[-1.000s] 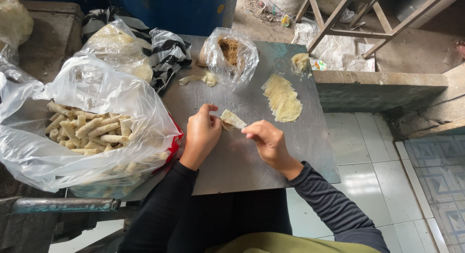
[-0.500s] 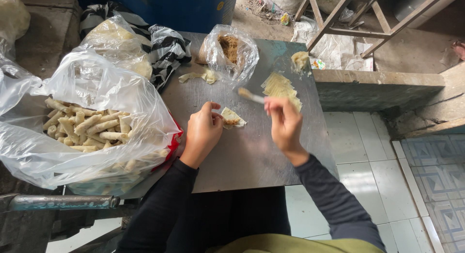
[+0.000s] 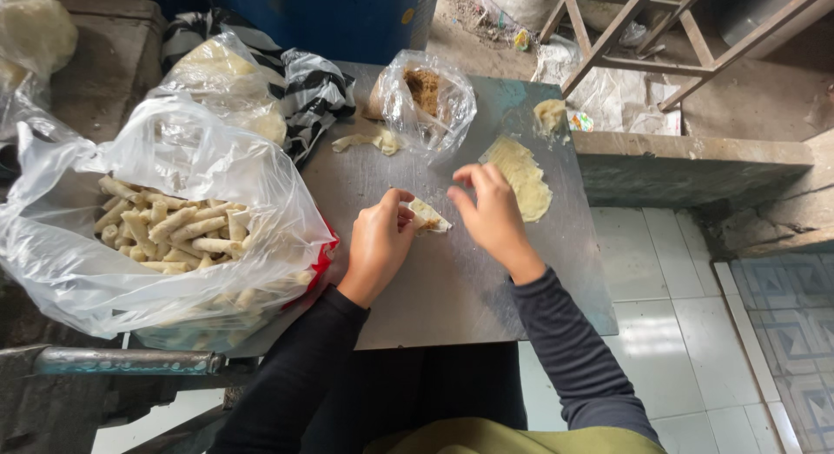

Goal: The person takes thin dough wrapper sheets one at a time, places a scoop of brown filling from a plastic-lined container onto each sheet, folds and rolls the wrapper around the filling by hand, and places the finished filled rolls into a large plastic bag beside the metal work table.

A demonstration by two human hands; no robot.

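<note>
Two hands met over the metal sheet [image 3: 452, 289]: we saw the left hand [image 3: 379, 244] pinching a pale, half-folded wrapper [image 3: 427, 216], the right hand [image 3: 491, 212] loose-fingered just beside it. Left of the sheet, a crinkled clear bag [image 3: 174, 167] held rolled sticks [image 3: 169, 228].

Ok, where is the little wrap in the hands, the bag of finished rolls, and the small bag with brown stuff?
half-folded wrap [image 3: 428, 216], head view, on its pale folded top.
bag of finished rolls [image 3: 174, 232], head view, on the piled rolls inside.
small bag of brown filling [image 3: 424, 89], head view, on the brown filling seen through the plastic.
</note>
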